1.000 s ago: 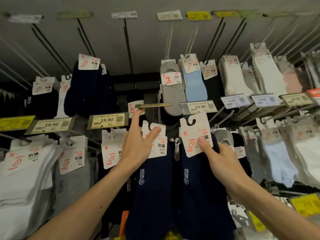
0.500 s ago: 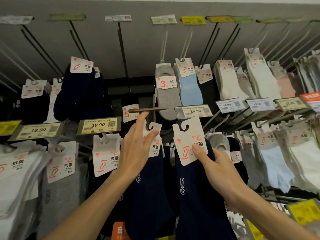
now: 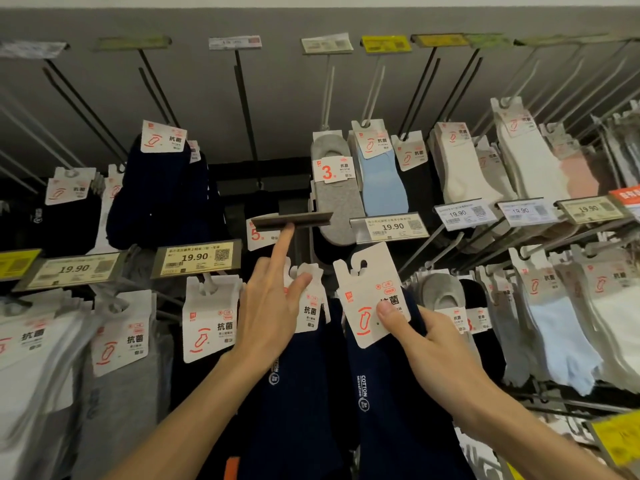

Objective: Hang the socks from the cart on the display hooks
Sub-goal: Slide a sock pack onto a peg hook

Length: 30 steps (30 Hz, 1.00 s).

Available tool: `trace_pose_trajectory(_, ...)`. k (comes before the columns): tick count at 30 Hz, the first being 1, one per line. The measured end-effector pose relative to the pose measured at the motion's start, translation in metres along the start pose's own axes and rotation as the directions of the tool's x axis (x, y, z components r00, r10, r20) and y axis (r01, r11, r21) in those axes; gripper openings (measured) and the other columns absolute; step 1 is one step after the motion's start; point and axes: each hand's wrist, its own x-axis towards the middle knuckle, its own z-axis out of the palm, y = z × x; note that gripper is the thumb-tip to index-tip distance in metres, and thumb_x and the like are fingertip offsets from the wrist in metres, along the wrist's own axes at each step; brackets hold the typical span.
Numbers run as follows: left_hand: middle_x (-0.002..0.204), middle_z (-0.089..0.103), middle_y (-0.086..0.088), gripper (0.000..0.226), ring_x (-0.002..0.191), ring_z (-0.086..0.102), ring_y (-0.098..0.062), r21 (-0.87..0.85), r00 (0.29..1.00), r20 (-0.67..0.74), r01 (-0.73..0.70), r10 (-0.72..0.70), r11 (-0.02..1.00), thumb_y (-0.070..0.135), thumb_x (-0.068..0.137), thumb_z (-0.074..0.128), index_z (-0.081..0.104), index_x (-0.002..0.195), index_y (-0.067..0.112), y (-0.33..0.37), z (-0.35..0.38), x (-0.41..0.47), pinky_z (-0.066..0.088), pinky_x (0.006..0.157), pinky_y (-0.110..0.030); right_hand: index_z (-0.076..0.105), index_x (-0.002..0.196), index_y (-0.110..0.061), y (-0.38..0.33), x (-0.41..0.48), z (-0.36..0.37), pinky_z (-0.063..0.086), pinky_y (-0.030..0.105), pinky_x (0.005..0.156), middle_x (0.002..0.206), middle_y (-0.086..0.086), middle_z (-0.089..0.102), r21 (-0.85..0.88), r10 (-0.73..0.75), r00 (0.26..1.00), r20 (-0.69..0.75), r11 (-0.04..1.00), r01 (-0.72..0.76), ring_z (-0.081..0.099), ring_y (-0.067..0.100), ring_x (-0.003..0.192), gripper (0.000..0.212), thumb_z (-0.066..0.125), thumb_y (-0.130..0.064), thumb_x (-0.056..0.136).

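Grey shop wall, rows of wire display hooks hung with carded socks.
The right hand, reaching in from 5 o'clock, pinches the white card of a navy sock pack under its thumb. The card carries a red sock outline and "抗菌", the sock leg reads "COTTON sensation", and the pack is held tilted at 5 o'clock of a flipped-up price flap. The left hand, coming from 7 o'clock, is spread: its straight forefinger touches the flap's underside and its thumb lies on the card of a second navy pack hanging just at 9 o'clock of the held one. The yellow price label at 9 o'clock and the clear one at 1 o'clock read "19.90". The grey pack above shows a red "3".
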Motion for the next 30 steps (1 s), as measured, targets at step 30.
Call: trace_pose_trajectory(30, 0.104, 0.059, -0.004, 0.038, 0.08, 0.049, -0.009, 0.121, 0.963, -0.19, -0.168, 0.189, 0.978, 0.017, 0.101, 0.056, 0.053, 0.139, 0.014, 0.003, 0.0, 0.025, 0.035, 0.069, -0.021, 0.075, 0.099, -0.027, 0.012, 0.011, 0.011, 0.056, 0.036, 0.092, 0.096, -0.013, 0.077, 0.051, 0.031, 0.997, 0.07, 0.998, -0.034, 0.073, 0.005, 0.092, 0.038, 0.056, -0.053, 0.08)
